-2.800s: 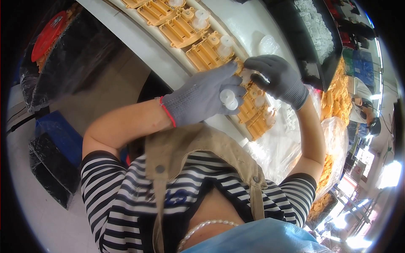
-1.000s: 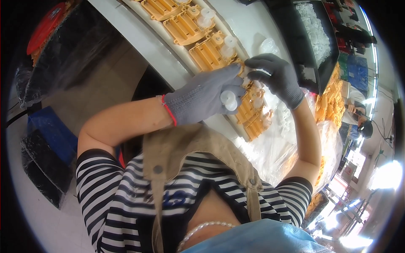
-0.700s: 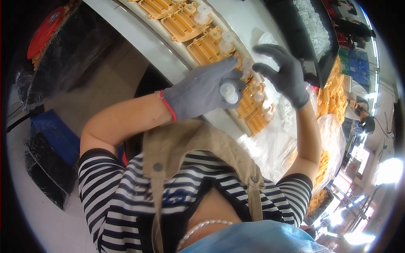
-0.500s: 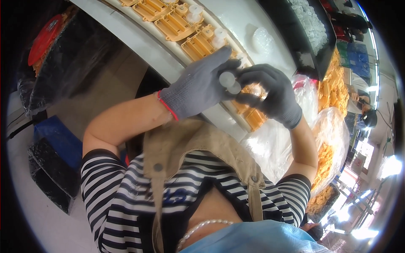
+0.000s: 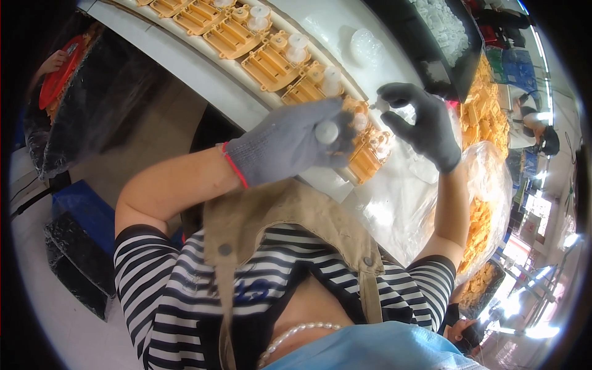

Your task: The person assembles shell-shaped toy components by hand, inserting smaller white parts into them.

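My left hand [image 5: 293, 139], in a grey glove with a red cuff edge, is closed around a white round plastic piece [image 5: 327, 132]. It hovers over the near side of a row of orange plastic housings [image 5: 271, 65], several of which carry white round parts [image 5: 298, 48]. The nearest housing [image 5: 365, 163] lies partly behind my left fingers. To the right, my right hand [image 5: 425, 126], also gloved in grey, has thumb and fingers curved apart, above clear plastic film. I cannot make out anything held between them.
A black bin [image 5: 472, 68] of clear plastic parts stands at the far right. A clear wrapped bundle [image 5: 365, 48] lies on the white table. Orange parts [image 5: 487, 123] are heaped beyond a plastic bag [image 5: 487, 179]. At far left, another person's hand [image 5: 55, 60] touches a red disc [image 5: 61, 77].
My hands have parted: the right moved right and its fingers spread, while the left keeps a white round piece. The row of housings has shifted left and down in the picture.
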Motion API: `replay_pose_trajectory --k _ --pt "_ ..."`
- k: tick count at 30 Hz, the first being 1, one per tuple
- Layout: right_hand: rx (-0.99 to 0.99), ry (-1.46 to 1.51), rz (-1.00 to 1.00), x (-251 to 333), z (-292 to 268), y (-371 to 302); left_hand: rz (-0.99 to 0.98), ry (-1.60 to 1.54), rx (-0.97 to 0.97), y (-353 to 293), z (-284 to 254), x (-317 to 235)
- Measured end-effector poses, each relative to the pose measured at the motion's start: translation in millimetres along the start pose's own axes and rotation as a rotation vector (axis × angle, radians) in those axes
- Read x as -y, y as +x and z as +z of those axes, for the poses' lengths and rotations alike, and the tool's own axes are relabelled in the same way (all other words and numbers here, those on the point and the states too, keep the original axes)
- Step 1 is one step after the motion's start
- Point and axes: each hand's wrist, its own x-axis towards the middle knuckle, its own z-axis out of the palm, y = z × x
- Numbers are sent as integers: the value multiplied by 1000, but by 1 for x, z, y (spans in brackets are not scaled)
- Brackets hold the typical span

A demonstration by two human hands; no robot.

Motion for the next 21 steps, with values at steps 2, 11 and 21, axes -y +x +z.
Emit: replay_pose_trajectory --k 2,11,21 --pt "69 10 47 -14 5 0 52 370 23 5 -11 9" --pt "197 -54 -130 -39 23 9 128 1001 60 6 -12 11" --pt "220 -90 -222 -49 24 13 85 700 5 18 -27 21"
